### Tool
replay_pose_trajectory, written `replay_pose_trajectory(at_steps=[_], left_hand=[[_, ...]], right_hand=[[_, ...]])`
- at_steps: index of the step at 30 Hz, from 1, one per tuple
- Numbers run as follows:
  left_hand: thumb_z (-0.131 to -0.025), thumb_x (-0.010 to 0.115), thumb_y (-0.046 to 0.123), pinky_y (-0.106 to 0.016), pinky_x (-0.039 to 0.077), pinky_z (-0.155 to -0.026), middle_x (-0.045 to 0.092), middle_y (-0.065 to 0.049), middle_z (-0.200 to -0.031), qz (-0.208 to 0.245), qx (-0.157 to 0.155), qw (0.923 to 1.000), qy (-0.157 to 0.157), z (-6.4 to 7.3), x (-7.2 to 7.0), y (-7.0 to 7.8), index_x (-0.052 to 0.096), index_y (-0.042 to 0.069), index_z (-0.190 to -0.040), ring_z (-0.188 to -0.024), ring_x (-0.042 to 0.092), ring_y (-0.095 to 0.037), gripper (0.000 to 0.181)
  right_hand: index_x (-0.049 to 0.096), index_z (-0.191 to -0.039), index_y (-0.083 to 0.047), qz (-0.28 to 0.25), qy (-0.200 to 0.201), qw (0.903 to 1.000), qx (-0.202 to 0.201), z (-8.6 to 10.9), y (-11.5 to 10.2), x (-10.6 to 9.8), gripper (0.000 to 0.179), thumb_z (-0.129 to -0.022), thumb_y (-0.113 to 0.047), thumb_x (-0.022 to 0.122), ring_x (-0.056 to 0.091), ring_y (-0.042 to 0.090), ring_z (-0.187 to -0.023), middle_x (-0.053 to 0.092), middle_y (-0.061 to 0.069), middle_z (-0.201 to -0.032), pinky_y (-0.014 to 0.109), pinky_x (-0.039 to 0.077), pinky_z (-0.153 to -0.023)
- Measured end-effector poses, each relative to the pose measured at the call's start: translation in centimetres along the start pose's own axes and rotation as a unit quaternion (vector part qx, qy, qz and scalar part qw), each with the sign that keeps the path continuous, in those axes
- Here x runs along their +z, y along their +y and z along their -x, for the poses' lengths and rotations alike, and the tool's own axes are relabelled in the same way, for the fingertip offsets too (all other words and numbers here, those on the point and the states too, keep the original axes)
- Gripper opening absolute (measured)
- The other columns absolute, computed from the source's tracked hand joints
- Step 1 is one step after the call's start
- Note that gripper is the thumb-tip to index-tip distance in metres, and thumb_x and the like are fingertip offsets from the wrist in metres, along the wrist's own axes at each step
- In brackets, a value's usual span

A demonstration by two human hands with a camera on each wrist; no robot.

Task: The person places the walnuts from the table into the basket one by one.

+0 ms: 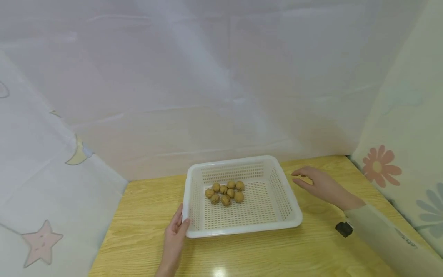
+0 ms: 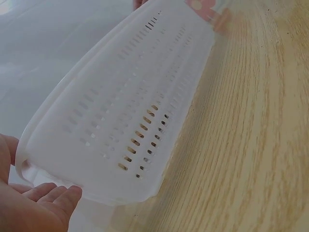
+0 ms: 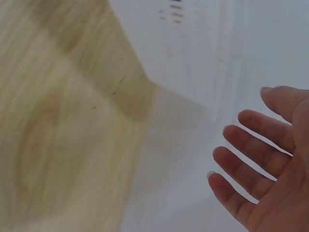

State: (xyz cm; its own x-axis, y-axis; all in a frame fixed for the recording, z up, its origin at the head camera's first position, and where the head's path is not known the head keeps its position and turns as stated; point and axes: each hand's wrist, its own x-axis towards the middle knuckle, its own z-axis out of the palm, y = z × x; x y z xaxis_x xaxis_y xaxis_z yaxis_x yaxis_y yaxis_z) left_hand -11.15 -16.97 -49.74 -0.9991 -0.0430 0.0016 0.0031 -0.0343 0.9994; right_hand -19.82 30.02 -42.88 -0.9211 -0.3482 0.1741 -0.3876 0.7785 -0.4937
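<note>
A white plastic basket (image 1: 242, 229) with slotted walls and floor is over the wooden table, and several walnuts (image 1: 226, 200) are clustered in its left half. My left hand (image 1: 174, 234) grips the basket's left end near the front corner, thumb over the rim and fingers under it, as the left wrist view also shows. To the right of the basket, my right hand (image 1: 320, 184) is apart from the rim with nothing held. Its fingers (image 3: 256, 150) are spread and loosely bent in the right wrist view, close to the basket wall (image 3: 193, 63).
The wooden table (image 1: 145, 219) runs back to a pale hanging sheet (image 1: 207, 96). More sheets close off both sides, printed with a star (image 1: 42, 244) on the left and a red flower (image 1: 380, 166) on the right. A small black object (image 1: 344, 229) is at the right wrist.
</note>
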Motion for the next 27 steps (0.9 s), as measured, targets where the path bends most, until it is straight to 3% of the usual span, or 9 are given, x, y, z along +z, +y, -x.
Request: replay_pose_trajectory(at_steps=[10,18,27], left_hand=[[-0.110,0.051,0.014,-0.023,0.043,-0.112,0.024,-0.016,-0.169,-0.002,-0.005,1.0000,-0.001,0.2,-0.4,0.0,0.021,0.001,-0.164,-0.151,0.032,-0.031,0.064],[-0.110,0.052,0.015,-0.025,0.044,-0.112,0.024,-0.015,-0.169,0.000,-0.004,1.0000,-0.005,0.2,-0.5,-0.1,0.020,0.001,-0.164,-0.151,0.033,-0.031,0.064],[-0.110,0.051,0.015,-0.033,0.040,-0.115,0.024,-0.016,-0.169,-0.010,-0.005,0.9999,-0.012,0.2,-0.7,0.0,0.019,-0.001,-0.164,-0.151,0.033,-0.031,0.065]], right_hand=[[0.064,-0.135,0.004,0.038,0.046,0.9977,0.031,3.3,2.8,2.9,0.046,-0.109,-0.033,0.056,0.053,0.053,-0.128,0.062,0.030,-0.137,0.072,0.043,-0.105],[0.057,-0.142,0.007,0.116,0.081,0.9899,0.007,3.5,3.3,5.1,0.053,-0.106,-0.032,0.060,0.047,0.059,-0.132,0.052,0.036,-0.145,0.076,0.040,-0.106],[0.041,-0.158,-0.004,0.148,0.055,0.9856,0.060,3.6,3.3,6.8,0.073,-0.105,-0.053,0.053,0.025,0.060,-0.146,0.033,0.032,-0.161,0.080,0.025,-0.112]])
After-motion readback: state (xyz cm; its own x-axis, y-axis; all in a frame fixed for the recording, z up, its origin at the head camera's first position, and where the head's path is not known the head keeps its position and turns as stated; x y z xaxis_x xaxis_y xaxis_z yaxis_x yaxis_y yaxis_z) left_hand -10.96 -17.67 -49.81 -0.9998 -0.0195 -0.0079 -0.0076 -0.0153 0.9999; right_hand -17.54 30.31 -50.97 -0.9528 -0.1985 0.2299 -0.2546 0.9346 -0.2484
